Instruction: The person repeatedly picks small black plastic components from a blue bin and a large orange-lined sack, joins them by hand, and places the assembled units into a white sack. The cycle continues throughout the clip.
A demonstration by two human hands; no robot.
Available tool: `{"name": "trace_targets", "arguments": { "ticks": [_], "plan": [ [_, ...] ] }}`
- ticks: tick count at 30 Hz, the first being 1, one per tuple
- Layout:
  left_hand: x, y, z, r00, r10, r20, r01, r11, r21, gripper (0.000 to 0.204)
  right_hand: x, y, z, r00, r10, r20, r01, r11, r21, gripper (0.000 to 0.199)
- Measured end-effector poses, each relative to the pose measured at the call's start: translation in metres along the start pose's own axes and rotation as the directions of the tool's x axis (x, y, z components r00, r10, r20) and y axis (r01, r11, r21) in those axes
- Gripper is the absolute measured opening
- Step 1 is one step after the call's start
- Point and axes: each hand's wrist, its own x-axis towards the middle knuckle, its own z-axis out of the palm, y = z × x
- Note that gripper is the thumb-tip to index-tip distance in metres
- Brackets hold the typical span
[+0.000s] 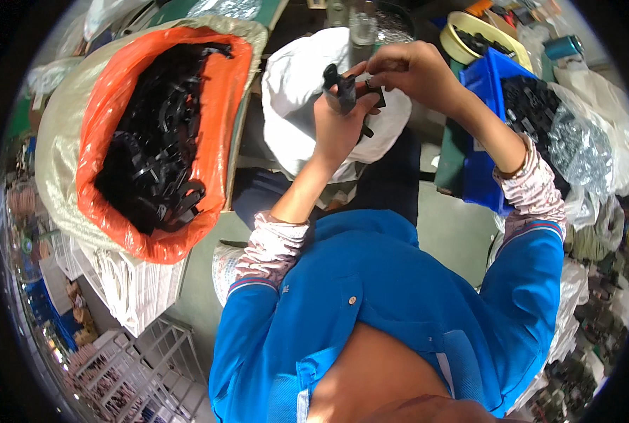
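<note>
My left hand [337, 128] is closed around a black plastic part [340, 93], whose curved upper end stands out above the fingers. Close beside it, my right hand [418, 74] has its fingertips pinched together at the side of this part. Whatever sits in that pinch is too small to make out. A dark flat piece shows between the two hands, and another dark tip pokes out under the left palm. Both hands are above a white sack [293, 92] with its mouth open.
On the left, a large sack with an orange liner [240, 84] holds many black plastic parts [163, 141]. A blue bin [475, 134] of small black pieces stands on the right, with a yellow tub [454, 49] behind it. White crates [142, 289] are at lower left.
</note>
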Motion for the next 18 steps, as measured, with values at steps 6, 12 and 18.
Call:
{"name": "trace_targets", "arguments": {
  "ticks": [6,12,18],
  "plan": [
    [0.000,0.007,-0.036,0.968,0.070,-0.243,-0.090,0.993,-0.071,0.033,0.003,0.002,0.055,0.942,0.306,-0.142,-0.156,0.768,0.621,0.032],
    [0.006,-0.006,-0.052,0.964,0.111,-0.244,-0.120,0.992,-0.026,0.020,-0.014,0.005,0.107,0.844,0.527,-0.098,-0.139,0.392,0.910,0.031],
    [0.013,-0.007,-0.059,0.968,0.138,-0.208,-0.089,0.969,0.230,0.011,-0.019,0.010,0.102,0.859,0.444,-0.254,-0.115,0.651,0.750,0.028]
  ]
}}
